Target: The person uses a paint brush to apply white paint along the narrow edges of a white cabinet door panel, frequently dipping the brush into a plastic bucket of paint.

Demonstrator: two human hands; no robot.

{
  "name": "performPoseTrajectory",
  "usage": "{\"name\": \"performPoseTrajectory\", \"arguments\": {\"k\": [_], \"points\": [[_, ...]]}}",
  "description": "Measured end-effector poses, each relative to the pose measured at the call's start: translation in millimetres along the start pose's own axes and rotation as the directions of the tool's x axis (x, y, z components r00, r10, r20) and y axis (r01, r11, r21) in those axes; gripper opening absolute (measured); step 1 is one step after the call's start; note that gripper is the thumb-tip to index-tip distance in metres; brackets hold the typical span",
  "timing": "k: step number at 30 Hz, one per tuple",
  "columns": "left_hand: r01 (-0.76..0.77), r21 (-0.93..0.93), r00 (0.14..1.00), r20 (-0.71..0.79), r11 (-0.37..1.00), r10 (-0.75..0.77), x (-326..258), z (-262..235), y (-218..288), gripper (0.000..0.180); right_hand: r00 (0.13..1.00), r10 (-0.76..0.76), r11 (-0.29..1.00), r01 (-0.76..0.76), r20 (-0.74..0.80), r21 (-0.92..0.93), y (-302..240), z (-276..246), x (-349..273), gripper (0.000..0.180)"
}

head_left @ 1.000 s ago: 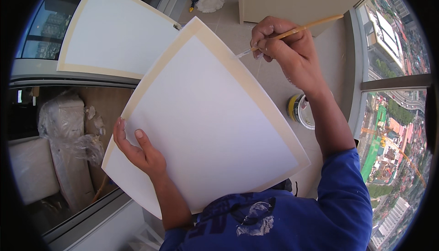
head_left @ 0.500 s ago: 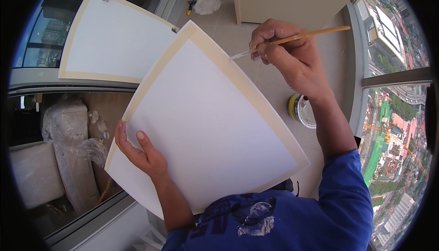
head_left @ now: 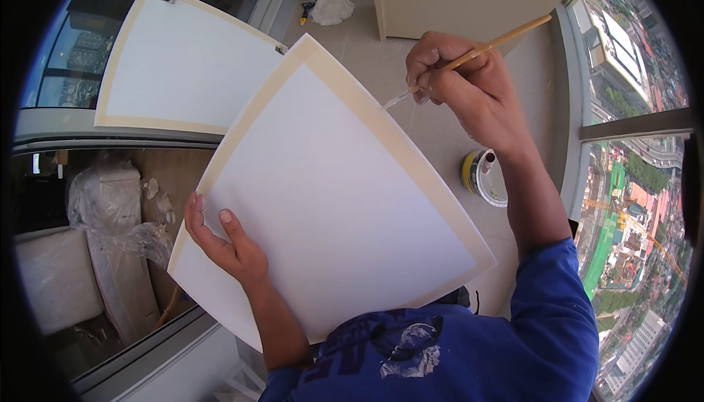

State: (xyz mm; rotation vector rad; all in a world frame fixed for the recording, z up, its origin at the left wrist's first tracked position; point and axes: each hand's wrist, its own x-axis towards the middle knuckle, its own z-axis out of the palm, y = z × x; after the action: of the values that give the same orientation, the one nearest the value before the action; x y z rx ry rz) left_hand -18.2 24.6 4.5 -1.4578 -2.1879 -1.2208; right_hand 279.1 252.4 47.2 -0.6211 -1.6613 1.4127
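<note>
Up close in front of me, my left hand [head_left: 231,248] pinches the near-left edge of the white board [head_left: 330,189], while my right hand [head_left: 462,87] grips a thin paintbrush [head_left: 477,52] at its far-right edge.

Board [head_left: 330,204]: your white sheet with a tan taped border, tilted, held at its lower left edge.
Brush [head_left: 469,56]: thin wooden handle, pale tip just off the board's upper right edge, possibly touching.
</note>
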Motion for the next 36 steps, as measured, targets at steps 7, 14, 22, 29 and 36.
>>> {"name": "performPoseTrajectory", "arguments": {"k": [7,14,22,29,36], "points": [[0.002,0.005,1.0,-0.005,1.0,-0.002,1,-1,-1,0.041,1.0,-0.008,0.998,0.007,-0.02,-0.055,10,10,22,0.013],[-0.007,-0.003,1.0,-0.013,1.0,0.007,-1,-1,-3,0.04,0.995,-0.05,0.999,0.051,-0.084,0.01,12,18,27,0.013],[-0.008,-0.015,1.0,-0.01,1.0,0.008,-1,2,-6,0.041,0.997,0.079,0.997,-0.079,0.007,-0.005,1,-11,-24,0.01],[0.06,-0.074,0.998,0.024,0.995,-0.058,-8,3,-15,0.044,0.832,0.328,0.909,-0.406,-0.448,-0.089,49,-88,-113,0.014],[0.04,0.063,0.999,0.032,0.997,-0.042,-6,-3,-20,0.047,0.598,0.533,0.449,-0.8,-0.598,-0.399,169,-123,-242,0.023]]}}
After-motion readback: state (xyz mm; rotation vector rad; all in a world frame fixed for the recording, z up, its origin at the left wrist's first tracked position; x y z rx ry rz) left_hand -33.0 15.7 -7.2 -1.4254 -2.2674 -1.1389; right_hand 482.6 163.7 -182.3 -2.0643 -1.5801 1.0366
